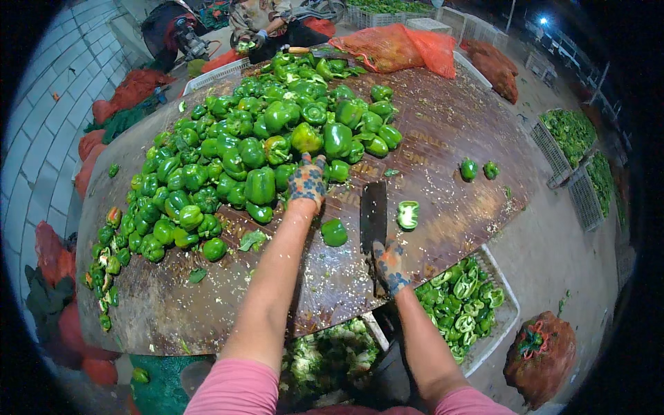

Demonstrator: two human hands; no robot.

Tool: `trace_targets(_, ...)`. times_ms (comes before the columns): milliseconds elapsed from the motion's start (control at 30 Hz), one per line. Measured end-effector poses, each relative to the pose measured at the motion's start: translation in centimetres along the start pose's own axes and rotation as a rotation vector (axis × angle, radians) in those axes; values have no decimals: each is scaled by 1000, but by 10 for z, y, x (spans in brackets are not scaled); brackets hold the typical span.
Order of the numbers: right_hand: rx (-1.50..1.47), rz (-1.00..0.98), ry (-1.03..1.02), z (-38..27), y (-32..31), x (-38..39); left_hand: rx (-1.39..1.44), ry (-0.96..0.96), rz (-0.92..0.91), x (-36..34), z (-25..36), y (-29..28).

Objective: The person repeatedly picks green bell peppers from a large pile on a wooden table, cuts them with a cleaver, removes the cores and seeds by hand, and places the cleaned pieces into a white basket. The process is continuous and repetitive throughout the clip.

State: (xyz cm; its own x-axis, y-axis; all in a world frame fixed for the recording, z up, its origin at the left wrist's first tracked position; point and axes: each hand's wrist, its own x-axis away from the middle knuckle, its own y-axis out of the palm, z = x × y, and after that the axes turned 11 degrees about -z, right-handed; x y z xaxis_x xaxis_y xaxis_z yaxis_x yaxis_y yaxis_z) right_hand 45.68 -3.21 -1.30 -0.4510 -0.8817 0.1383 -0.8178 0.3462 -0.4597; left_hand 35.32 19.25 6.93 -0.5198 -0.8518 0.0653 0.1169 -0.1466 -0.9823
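- The left hand (306, 185), in a patterned glove, reaches to the near edge of the pile of green peppers (260, 185) heaped over the far and left parts of the table (443, 138). Its fingers lie spread toward a yellow-tinged pepper (306, 138); I cannot tell whether that grip is closed on anything.
- The right hand (391, 266), gloved alike, has its grip wrapped around the handle of a broad dark cleaver (374, 216), blade pointing away from the body.
- A cut pepper (408, 215), pale inside facing up, lies just right of the blade; a single green pepper (334, 233) sits to its left, between the two forearms.
- Below the table's near right edge, a white crate (510, 308) holds cut peppers.
- The left hand could be nicked if it came back toward the blade while the cleaver moved, since both work close together.
- Pulling a pepper from the foot of the pile could set others rolling, because they are round, glossy and stacked loosely.
- The scattered seeds (346, 266) could let a pepper skid under the blade, turning the cut aside toward the fingers.
- The cut pepper could be knocked by a sideways sweep of the cleaver, as it lies so near the blade.
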Motion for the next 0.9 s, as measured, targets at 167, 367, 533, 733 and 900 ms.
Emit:
trace_targets(167,214,48,-7,-11,-17,18,-147,107,-104,11,-3,-25)
trace_targets(367,898,-81,-649,-34,-5,45,-222,65,-131,25,-13,-24)
trace_targets(533,629,-193,-293,45,13,32,62,158,-37,60,-17,-21)
trace_targets(733,392,-175,-97,-33,-17,34,28,285,8,171,-7,35)
trace_targets(900,504,-147,-283,6,-5,24,501,91,-69,195,17,43)
